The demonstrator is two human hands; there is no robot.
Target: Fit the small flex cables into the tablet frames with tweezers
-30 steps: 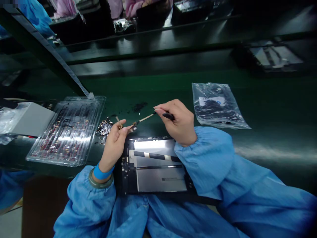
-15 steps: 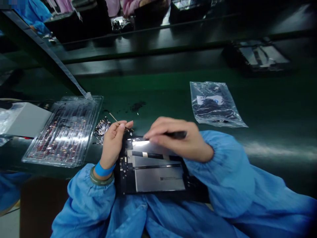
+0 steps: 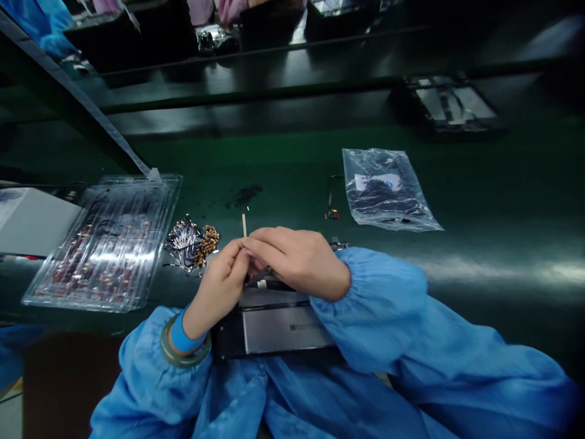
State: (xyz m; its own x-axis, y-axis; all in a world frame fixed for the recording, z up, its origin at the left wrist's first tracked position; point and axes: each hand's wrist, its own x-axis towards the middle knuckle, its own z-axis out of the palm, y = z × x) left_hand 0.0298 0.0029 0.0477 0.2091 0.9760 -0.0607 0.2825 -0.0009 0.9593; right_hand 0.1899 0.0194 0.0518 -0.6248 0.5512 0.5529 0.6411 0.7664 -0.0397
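My left hand point(image 3: 226, 268) is closed in a pinch, and a thin tan-ended strip point(image 3: 244, 224) sticks up from its fingertips. Against it presses my right hand point(image 3: 295, 259), its fingers closed and curled over the same spot; what they grip is hidden. Both hands hover over the upper part of an opened tablet point(image 3: 283, 329) with a silver battery and black edges, lying in front of my body. Left of my hands is a heap of small cable parts with gold ends point(image 3: 189, 244).
Stacked clear plastic trays point(image 3: 107, 244) of parts lie left, beside a white box point(image 3: 36, 219). A clear bag of black pieces point(image 3: 388, 189) lies right, with a small flex cable point(image 3: 331, 207) beside it. Farther back sits another opened device point(image 3: 454, 107).
My right hand has moved left to meet my left hand. The strip now points upward. The black pen-like tool seen in my right hand is no longer clearly visible. The view shifted slightly.
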